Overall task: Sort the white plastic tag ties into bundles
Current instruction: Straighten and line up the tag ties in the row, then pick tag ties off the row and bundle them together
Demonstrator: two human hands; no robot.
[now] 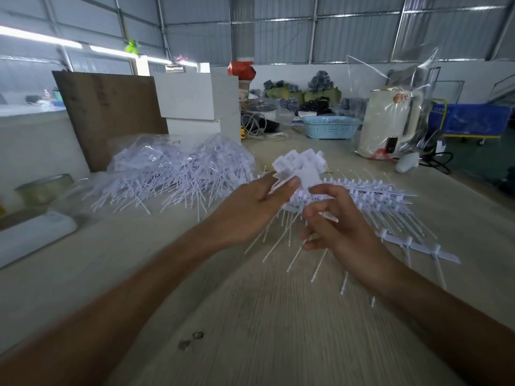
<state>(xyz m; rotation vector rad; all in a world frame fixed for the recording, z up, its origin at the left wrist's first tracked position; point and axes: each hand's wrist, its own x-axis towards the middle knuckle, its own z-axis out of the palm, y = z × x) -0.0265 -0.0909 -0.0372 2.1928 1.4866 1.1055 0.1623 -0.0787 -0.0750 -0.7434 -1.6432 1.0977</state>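
My left hand (250, 210) grips a fanned bunch of white tag ties (302, 165) by their flat heads, thumb on top, with the thin tails hanging down below the hand. My right hand (331, 218) is beside it with fingers curled, pinching a single tie (328, 217) of the same bunch. Behind my hands, strips of joined tag ties (390, 201) lie in rows on the wooden table (278, 316). A large loose heap of tag ties (178, 174), partly under clear plastic, lies at the left.
A brown board (108, 115) and white boxes (198, 98) stand behind the heap. A blue basket (330, 126) and a cream kettle in a plastic bag (390, 121) are at the back right. A tape roll (44, 188) sits at the left edge.
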